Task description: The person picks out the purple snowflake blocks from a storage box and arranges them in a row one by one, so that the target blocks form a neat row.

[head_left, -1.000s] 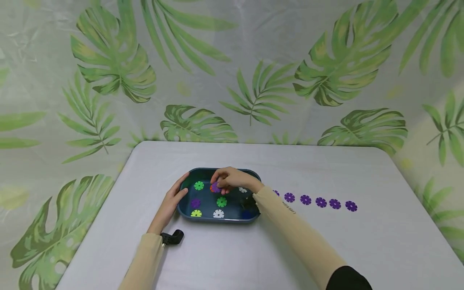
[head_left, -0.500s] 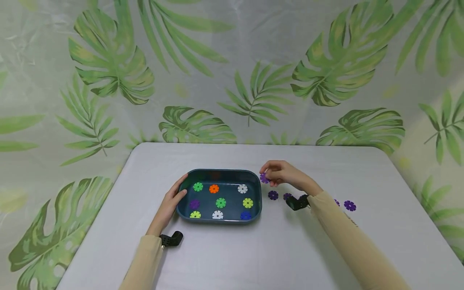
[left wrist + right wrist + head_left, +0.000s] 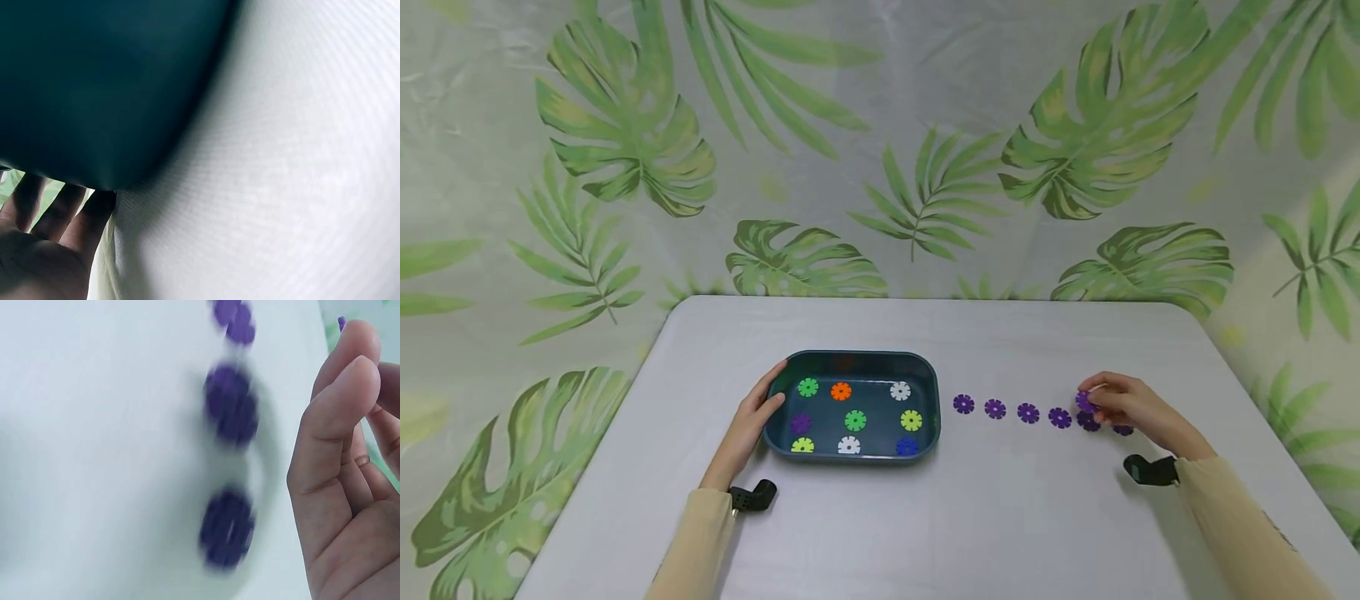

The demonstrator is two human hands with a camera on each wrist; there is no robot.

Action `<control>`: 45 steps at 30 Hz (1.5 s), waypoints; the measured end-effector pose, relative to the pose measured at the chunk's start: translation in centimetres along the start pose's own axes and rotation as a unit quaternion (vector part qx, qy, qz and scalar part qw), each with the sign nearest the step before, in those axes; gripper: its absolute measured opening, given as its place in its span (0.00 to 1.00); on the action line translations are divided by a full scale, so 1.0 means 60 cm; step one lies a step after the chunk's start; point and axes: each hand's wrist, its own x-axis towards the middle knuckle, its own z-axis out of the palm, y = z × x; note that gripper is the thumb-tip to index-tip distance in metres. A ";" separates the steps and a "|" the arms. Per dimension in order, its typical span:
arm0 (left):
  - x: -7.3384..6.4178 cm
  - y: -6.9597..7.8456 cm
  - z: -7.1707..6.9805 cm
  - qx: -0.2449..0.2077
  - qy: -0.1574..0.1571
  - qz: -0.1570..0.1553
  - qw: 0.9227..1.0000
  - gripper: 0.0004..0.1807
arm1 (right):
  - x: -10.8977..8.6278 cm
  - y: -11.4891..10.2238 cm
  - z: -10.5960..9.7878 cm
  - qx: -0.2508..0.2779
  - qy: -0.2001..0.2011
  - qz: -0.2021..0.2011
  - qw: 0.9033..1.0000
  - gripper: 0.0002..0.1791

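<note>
My left hand point(image 3: 747, 427) holds the left end of a dark teal tray point(image 3: 865, 459), thumb at the rim and fingers along its outer wall. In the left wrist view, those fingers point(image 3: 69, 215) touch the underside edge of the tray. A purple notched plastic disc point(image 3: 1084, 402) is pinched between thumb and fingertips of my right hand point(image 3: 1141, 408), above the right part of a row of similar purple discs point(image 3: 1027, 413) on the table. Only a sliver of the held disc point(image 3: 341, 324) shows past the fingertips in the right wrist view; the row there is blurred.
Inside the tray lie several notched discs: green point(image 3: 855, 421), orange point(image 3: 841, 391), white point(image 3: 900, 391), yellow point(image 3: 911, 420), blue point(image 3: 907, 446) and purple point(image 3: 801, 423). A white cloth covers the table point(image 3: 985, 525). Behind it hangs a leaf-print curtain point(image 3: 925, 167).
My right hand picked the purple disc out of the tray, lifted it over the right rim and carried it right, above the row's right end. The left hand stays on the tray.
</note>
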 end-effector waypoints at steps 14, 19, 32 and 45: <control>-0.002 -0.002 0.000 -0.005 0.003 -0.004 1.000 0.28 | -0.073 0.085 -0.073 -0.098 0.083 0.042 0.991 0.17; -0.001 -0.003 0.000 -0.007 0.004 -0.005 1.000 0.28 | -0.073 0.081 -0.073 -0.157 0.105 0.053 0.981 0.18; 0.001 -0.003 -0.001 -0.003 0.002 0.000 1.000 0.29 | -0.003 -0.050 0.028 -0.032 0.039 -0.056 0.997 0.21; 0.001 -0.003 -0.001 -0.001 0.003 -0.001 1.000 0.29 | 0.121 -0.235 0.266 0.036 -0.123 -0.089 0.988 0.16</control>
